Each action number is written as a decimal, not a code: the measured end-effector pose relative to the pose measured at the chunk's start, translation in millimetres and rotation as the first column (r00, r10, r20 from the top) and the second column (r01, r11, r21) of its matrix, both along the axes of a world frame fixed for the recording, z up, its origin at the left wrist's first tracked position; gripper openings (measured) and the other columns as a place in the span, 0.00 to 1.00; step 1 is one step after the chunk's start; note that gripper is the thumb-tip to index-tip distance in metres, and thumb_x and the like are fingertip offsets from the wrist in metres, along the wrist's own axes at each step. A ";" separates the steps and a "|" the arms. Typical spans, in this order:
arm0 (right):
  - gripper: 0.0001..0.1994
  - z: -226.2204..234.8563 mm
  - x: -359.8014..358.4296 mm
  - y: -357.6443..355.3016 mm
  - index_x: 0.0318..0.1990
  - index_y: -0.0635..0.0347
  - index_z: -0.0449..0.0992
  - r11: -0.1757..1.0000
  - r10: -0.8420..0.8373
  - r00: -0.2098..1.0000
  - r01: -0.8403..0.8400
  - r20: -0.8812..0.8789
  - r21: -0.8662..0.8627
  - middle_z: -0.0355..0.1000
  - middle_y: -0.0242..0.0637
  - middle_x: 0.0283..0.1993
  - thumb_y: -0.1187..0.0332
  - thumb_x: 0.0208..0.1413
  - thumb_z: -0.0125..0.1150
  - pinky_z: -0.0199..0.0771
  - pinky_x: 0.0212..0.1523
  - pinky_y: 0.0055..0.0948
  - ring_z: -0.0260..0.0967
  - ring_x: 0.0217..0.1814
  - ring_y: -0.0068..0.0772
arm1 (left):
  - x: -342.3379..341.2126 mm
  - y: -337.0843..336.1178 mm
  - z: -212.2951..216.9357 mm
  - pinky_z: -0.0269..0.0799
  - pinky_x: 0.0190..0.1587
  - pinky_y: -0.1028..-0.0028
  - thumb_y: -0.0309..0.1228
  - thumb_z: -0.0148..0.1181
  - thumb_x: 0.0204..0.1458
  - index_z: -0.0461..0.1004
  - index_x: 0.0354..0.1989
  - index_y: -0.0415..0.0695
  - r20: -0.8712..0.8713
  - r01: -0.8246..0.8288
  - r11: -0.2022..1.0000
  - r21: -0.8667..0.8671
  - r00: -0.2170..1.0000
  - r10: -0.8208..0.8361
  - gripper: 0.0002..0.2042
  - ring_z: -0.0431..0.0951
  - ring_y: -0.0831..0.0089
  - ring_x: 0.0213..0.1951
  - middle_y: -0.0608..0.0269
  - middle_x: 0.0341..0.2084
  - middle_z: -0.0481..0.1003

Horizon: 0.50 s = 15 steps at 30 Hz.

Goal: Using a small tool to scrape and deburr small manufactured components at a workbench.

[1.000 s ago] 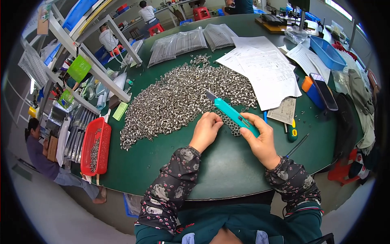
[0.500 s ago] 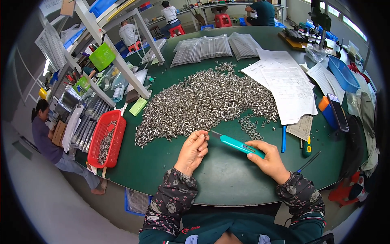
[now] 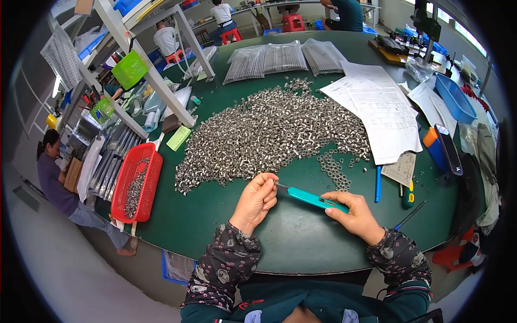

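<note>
Gripping teal cutter [image 3: 309, 197] w/ R hand [image 3: 355, 215], aiming twd 10 o'clock; pinching tiny metal pc [image 3: 276, 182] w/ L hand [image 3: 256, 199]. Could nick L hand via blade [image 3: 283, 188] slip.

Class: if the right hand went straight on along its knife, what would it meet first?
Likely the left hand: the teal knife points at its fingers, though depth is unclear.

The head view, a worn wide fisheye, looks from above and behind the left grip [image 3: 254, 200] and right grip [image 3: 356, 216], forward and steeply down onto the bench [image 3: 312, 245]. It sits near enough for both sleeves [image 3: 226, 258] to enter from below, yet reaches past the grips to a red stool [image 3: 293, 23] beyond and the rack [image 3: 158, 79] to their left.
</note>
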State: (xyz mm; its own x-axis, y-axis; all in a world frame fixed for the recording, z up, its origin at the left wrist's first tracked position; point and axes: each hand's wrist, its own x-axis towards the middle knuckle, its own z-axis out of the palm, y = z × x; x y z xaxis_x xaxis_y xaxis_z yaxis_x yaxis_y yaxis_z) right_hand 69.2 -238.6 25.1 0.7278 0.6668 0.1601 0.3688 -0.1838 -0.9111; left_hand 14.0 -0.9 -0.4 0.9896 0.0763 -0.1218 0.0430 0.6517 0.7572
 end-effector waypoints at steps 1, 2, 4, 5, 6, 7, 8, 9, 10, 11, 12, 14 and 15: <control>0.14 1.4 -0.4 -0.1 0.40 0.64 0.71 1.000 0.001 1.000 -0.001 -0.007 -0.007 0.70 0.43 0.33 0.68 0.44 0.58 0.66 0.34 0.26 0.68 0.32 0.35 | -0.1 0.3 -0.8 0.50 0.15 0.87 0.28 0.46 0.53 0.65 0.36 0.40 0.002 0.003 1.000 0.011 1.000 -0.003 0.06 0.54 0.86 0.17 0.71 0.21 0.63; 0.14 1.9 -0.6 0.0 0.40 0.64 0.71 1.000 0.002 1.000 -0.002 -0.013 -0.015 0.70 0.44 0.33 0.67 0.44 0.58 0.66 0.34 0.27 0.68 0.32 0.36 | -0.4 0.1 -1.1 0.50 0.15 0.87 0.28 0.46 0.53 0.65 0.36 0.40 0.000 0.002 1.000 0.010 1.000 -0.002 0.06 0.54 0.86 0.17 0.71 0.21 0.63; 0.14 -3.3 -0.6 0.0 0.39 0.63 0.71 1.000 -0.014 0.998 0.015 0.057 -0.007 0.70 0.44 0.33 0.67 0.44 0.58 0.66 0.33 0.28 0.68 0.32 0.38 | -0.9 -1.2 -0.4 0.50 0.15 0.88 0.28 0.47 0.53 0.65 0.36 0.40 0.000 -0.008 0.999 0.042 1.000 0.008 0.06 0.53 0.88 0.16 0.73 0.18 0.60; 0.14 -4.8 -0.9 -0.4 0.39 0.62 0.72 0.999 -0.033 0.991 0.033 0.129 0.004 0.70 0.44 0.33 0.66 0.44 0.58 0.66 0.33 0.28 0.68 0.31 0.39 | -1.1 -1.8 0.1 0.50 0.15 0.88 0.28 0.47 0.53 0.65 0.36 0.40 0.000 -0.007 0.999 0.041 1.000 0.007 0.06 0.53 0.88 0.16 0.73 0.18 0.60; 0.14 -4.1 -1.6 -0.7 0.39 0.62 0.72 0.999 -0.034 0.991 0.034 0.129 0.003 0.70 0.44 0.33 0.66 0.44 0.58 0.66 0.33 0.28 0.68 0.31 0.39 | -1.4 -2.3 0.7 0.49 0.15 0.88 0.28 0.47 0.53 0.66 0.36 0.40 -0.003 -0.011 0.999 0.048 1.000 0.011 0.05 0.53 0.88 0.16 0.73 0.18 0.60; 0.14 -3.7 -2.4 -0.3 0.39 0.64 0.71 0.999 -0.042 0.984 0.046 0.175 -0.018 0.70 0.43 0.33 0.68 0.44 0.57 0.66 0.33 0.27 0.68 0.31 0.37 | -1.9 -2.3 0.5 0.49 0.15 0.88 0.28 0.46 0.53 0.66 0.35 0.40 -0.008 -0.015 0.998 0.055 1.000 0.016 0.05 0.53 0.88 0.15 0.74 0.17 0.59; 0.13 -3.4 -3.2 -0.1 0.39 0.65 0.71 0.997 -0.049 0.974 0.059 0.220 -0.039 0.70 0.43 0.33 0.70 0.43 0.57 0.66 0.33 0.26 0.68 0.31 0.35 | -2.3 -2.2 0.2 0.49 0.15 0.88 0.28 0.46 0.53 0.66 0.35 0.40 -0.009 -0.016 0.998 0.055 1.000 0.017 0.05 0.53 0.88 0.15 0.74 0.17 0.59; 0.13 -3.4 -3.7 0.0 0.39 0.65 0.71 0.998 -0.049 0.975 0.058 0.219 -0.039 0.70 0.43 0.33 0.70 0.43 0.57 0.66 0.33 0.26 0.68 0.31 0.35 | -2.7 -2.2 -0.1 0.49 0.15 0.88 0.28 0.46 0.53 0.66 0.35 0.40 -0.009 -0.019 0.998 0.063 1.000 0.020 0.05 0.53 0.88 0.15 0.74 0.17 0.59; 0.13 -3.0 -4.2 -0.2 0.39 0.65 0.71 0.996 -0.059 0.969 0.074 0.238 -0.055 0.70 0.43 0.32 0.70 0.43 0.57 0.66 0.32 0.26 0.68 0.30 0.36 | -2.9 -2.4 -0.2 0.49 0.15 0.88 0.28 0.46 0.53 0.66 0.35 0.40 -0.008 -0.022 0.997 0.071 1.000 0.023 0.05 0.53 0.88 0.15 0.74 0.17 0.59; 0.14 -2.6 -4.8 -0.4 0.38 0.64 0.71 0.993 -0.069 0.964 0.090 0.258 -0.071 0.69 0.43 0.30 0.70 0.42 0.57 0.66 0.31 0.27 0.67 0.29 0.38 | -3.1 -2.7 0.1 0.49 0.15 0.88 0.28 0.46 0.53 0.66 0.35 0.40 -0.009 -0.022 0.997 0.070 1.000 0.023 0.05 0.53 0.88 0.15 0.74 0.17 0.59; 0.14 -1.7 -5.5 -0.6 0.38 0.64 0.71 0.993 -0.069 0.964 0.090 0.257 -0.072 0.69 0.43 0.30 0.70 0.42 0.57 0.66 0.31 0.27 0.67 0.29 0.38 | -3.2 -3.2 0.6 0.49 0.15 0.88 0.28 0.46 0.53 0.66 0.35 0.40 -0.012 -0.025 0.997 0.073 1.000 0.026 0.05 0.53 0.88 0.15 0.74 0.17 0.59; 0.14 0.0 -6.5 -0.6 0.38 0.63 0.72 0.990 -0.081 0.954 0.111 0.289 -0.089 0.68 0.42 0.27 0.70 0.41 0.58 0.65 0.28 0.28 0.66 0.27 0.39 | -3.7 -3.6 1.2 0.49 0.15 0.88 0.28 0.46 0.53 0.66 0.35 0.40 -0.015 -0.029 0.997 0.076 0.999 0.030 0.05 0.53 0.88 0.15 0.74 0.17 0.59; 0.14 -0.2 -6.6 -0.4 0.38 0.63 0.72 0.990 -0.081 0.954 0.111 0.288 -0.090 0.68 0.42 0.27 0.70 0.41 0.58 0.65 0.28 0.28 0.66 0.27 0.39 | -4.2 -3.5 1.1 0.49 0.15 0.88 0.28 0.46 0.53 0.66 0.34 0.40 -0.015 -0.031 0.996 0.084 0.999 0.032 0.05 0.53 0.88 0.15 0.74 0.17 0.59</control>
